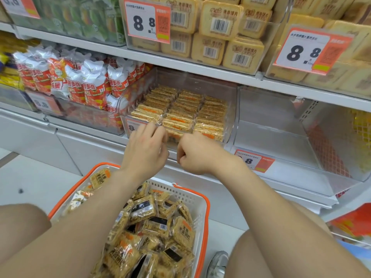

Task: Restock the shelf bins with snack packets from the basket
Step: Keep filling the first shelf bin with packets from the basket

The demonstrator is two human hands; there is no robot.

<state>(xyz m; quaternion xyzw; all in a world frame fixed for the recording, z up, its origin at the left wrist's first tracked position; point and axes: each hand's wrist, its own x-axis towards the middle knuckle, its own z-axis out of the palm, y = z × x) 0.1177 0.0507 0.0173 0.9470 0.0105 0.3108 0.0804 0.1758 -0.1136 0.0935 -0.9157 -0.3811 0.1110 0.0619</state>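
A clear shelf bin (230, 109) holds rows of brown snack packets (180, 109) standing on edge. My left hand (146, 145) and my right hand (192, 153) meet at the bin's front lip. Both have curled fingers pinching the two ends of one snack packet (173, 137) in the front row. Below my arms sits a white basket with an orange rim (200, 199), filled with several loose packets of the same snack (160, 227).
To the right is an empty clear bin (281, 141) with a price tag (253, 160). Red and white bags (76, 81) fill the bin to the left. Boxed yellow cakes (220, 27) fill the shelf above. My knees flank the basket on a pale floor.
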